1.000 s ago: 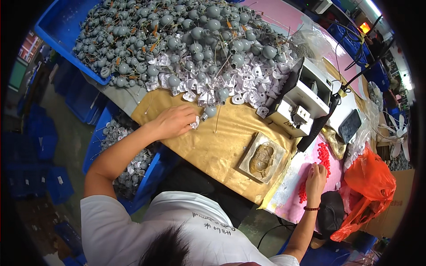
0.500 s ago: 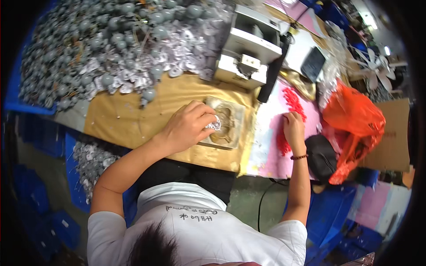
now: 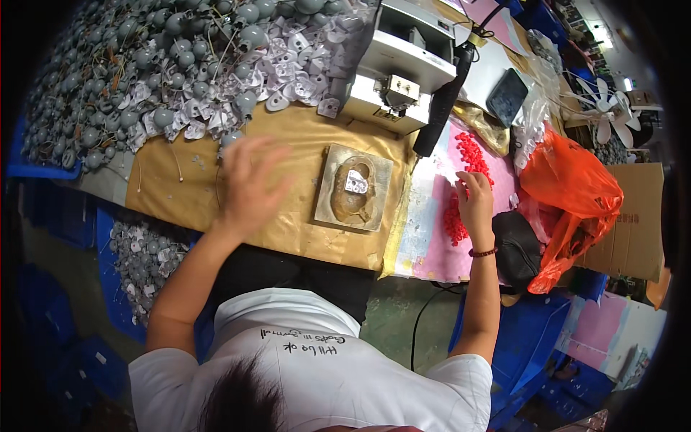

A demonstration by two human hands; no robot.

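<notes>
A square metal block [image 3: 325, 189] with a hollowed recess lies on the tan-covered bench. In its recess sits a small white printed plate [image 3: 355, 182]. My left hand [image 3: 252, 183] is over the tan sheet, left of the block and near the edge of the grey pile. It is blurred, but its fingers look spread and nothing shows in them. My right hand [image 3: 476, 205] is at the small red pieces [image 3: 471, 155] on the pink and white sheet. Its fingers are curled with the tips close together; whatever is between them is too small to make out.
Grey balls with wires [image 3: 162, 117] and white plates [image 3: 302, 86] heap up at the back left. Behind the block stands a white machine [image 3: 392, 101]. Right of the red pieces lie a black pouch [image 3: 518, 250], an orange plastic bag [image 3: 572, 180] and a phone [image 3: 508, 97].
My left hand has let go of the white plate, which now lies in the block's recess, and has moved left toward the pile. My right hand stays by the red pieces.
</notes>
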